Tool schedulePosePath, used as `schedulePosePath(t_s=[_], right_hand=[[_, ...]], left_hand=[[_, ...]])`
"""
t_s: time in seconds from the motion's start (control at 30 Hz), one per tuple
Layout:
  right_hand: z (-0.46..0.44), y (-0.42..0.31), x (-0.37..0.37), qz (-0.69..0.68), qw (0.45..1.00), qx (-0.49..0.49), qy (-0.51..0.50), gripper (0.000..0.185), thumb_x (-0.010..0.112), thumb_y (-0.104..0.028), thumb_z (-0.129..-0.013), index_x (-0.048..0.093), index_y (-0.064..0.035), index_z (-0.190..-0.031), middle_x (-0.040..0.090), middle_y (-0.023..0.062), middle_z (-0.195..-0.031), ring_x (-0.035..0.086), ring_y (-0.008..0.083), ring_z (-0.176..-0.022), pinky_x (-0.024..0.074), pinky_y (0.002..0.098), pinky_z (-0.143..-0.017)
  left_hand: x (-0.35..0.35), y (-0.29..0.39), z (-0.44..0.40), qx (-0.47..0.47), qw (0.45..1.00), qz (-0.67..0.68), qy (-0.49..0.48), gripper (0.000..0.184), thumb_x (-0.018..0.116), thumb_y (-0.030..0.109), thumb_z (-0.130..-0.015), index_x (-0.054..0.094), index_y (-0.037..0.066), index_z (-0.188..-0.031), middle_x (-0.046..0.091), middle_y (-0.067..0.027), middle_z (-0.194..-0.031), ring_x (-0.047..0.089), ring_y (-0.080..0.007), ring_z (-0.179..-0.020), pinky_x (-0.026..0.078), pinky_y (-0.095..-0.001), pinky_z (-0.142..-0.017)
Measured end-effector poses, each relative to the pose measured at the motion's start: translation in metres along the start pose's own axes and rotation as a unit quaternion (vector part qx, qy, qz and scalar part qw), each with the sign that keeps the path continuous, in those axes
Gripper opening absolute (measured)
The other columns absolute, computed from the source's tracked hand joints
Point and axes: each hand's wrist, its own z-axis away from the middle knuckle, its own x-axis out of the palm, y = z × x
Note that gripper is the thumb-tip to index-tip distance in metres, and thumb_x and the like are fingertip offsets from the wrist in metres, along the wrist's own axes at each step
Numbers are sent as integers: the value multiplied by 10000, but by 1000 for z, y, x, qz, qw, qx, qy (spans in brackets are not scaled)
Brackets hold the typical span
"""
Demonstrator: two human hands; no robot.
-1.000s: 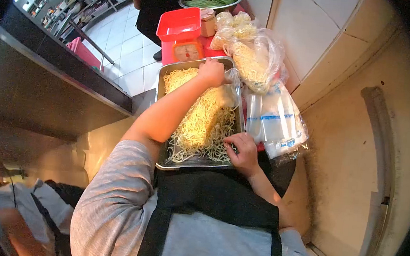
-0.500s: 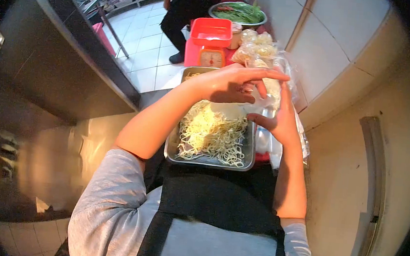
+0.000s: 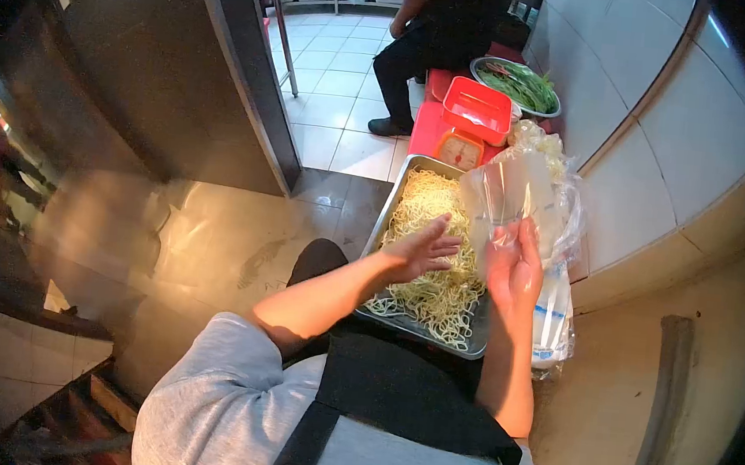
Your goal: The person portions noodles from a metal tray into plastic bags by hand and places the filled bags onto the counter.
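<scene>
A metal tray (image 3: 375,243) in front of me holds a loose heap of pale yellow noodles (image 3: 433,201). My left hand (image 3: 424,253) hovers over the noodles, fingers spread and holding nothing. On the tray's right side, my right hand (image 3: 516,267) pinches a clear plastic bag (image 3: 505,186) near its lower part, thumb and fingers pressed together. The bag stands up from the fingers and covers part of the noodles and the things behind it.
Beyond the tray stands an orange scale (image 3: 460,149) with a red pan (image 3: 477,109). A metal bowl of green vegetables (image 3: 520,86) sits farther back. Filled plastic bags (image 3: 535,142) line the tiled wall on the right. A person in dark clothes (image 3: 448,27) sits at the far end.
My hands were raised close together over the tray. Now they are apart, the left lowered over the noodles, the right with the bag. My view has turned, shifting the scene rightward.
</scene>
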Motion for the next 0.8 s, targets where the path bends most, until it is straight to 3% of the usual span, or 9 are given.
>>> schedulePosePath(t_s=[0.17, 0.2, 0.33, 0.43, 0.53, 0.63, 0.67, 0.73, 0.8], right_hand=[[16, -10, -2, -24, 995, 6, 101, 149, 579, -204, -925, 589, -130, -1054, 617, -7, -918, 586, 166, -852, 485, 327, -726], [16, -14, -11, -12, 991, -22, 129, 150, 580, -204, -924, 589, -129, -1054, 620, -4, -925, 587, 168, -856, 486, 329, -727], [12, -14, -47, 29, 985, -87, 148, 158, 586, -207, -919, 586, -121, -1051, 636, 20, -936, 592, 178, -852, 505, 357, -734], [14, -13, -43, 19, 984, -88, 155, 262, 589, -229, -910, 542, -111, -1139, 618, 47, -1001, 588, 200, -873, 505, 369, -747], [16, -15, -40, -21, 982, -64, 178, 428, 577, -265, -908, 435, -141, -1293, 571, 78, -1036, 564, 205, -838, 487, 343, -705], [28, -23, -60, 199, 908, -218, 297, 454, 593, -262, -899, 417, -140, -1299, 556, 48, -967, 525, 132, -799, 451, 300, -632], [37, -22, -67, 269, 887, -259, 272, 390, 565, -149, -891, 434, -73, -1251, 541, 19, -879, 481, 79, -671, 428, 249, -570], [62, -14, -74, 332, 921, -146, 145, 337, 574, -109, -884, 474, -74, -1204, 512, -29, -765, 451, 53, -569, 386, 205, -499], [86, 8, -45, 434, 899, 43, 45, 301, 601, -107, -879, 510, -62, -1162, 556, -8, -793, 491, 66, -587, 411, 200, -502]], left_hand=[[11, -4, -17, 131, 985, -10, -109, 279, 612, 263, -906, 530, 106, -1123, 615, -75, -1033, 591, -151, -850, 453, -280, -693], [7, -4, -20, 160, 979, 45, -118, 180, 619, 233, -902, 558, 69, -945, 650, -73, -945, 640, -170, -797, 500, -268, -693], [15, 18, 2, 113, 991, 63, -23, 140, 585, 182, -916, 553, 52, -955, 651, -137, -1048, 644, -242, -997, 530, -365, -880], [-2, 25, -2, 120, 991, 36, -50, 141, 584, 183, -917, 550, 55, -967, 651, -133, -1049, 653, -244, -971, 539, -357, -854], [-4, 34, 1, 161, 986, 25, 46, 128, 616, 120, -886, 552, 46, -971, 659, -100, -958, 665, -215, -878, 548, -338, -812], [-19, 33, 7, 221, 966, 17, 135, 107, 636, 83, -860, 578, 41, -939, 652, -74, -874, 642, -178, -774, 538, -313, -737], [-22, 31, 12, 232, 962, 1, 145, 100, 643, 87, -857, 585, 41, -923, 650, -69, -864, 636, -171, -766, 531, -309, -727], [-16, 15, 19, 219, 948, -123, 197, 106, 689, 107, -821, 604, 45, -836, 636, -46, -817, 600, -136, -735, 499, -285, -699], [5, -17, 37, 193, 959, -191, 84, 142, 705, 120, -800, 584, 63, -753, 609, -19, -782, 564, -113, -724, 464, -271, -676]])
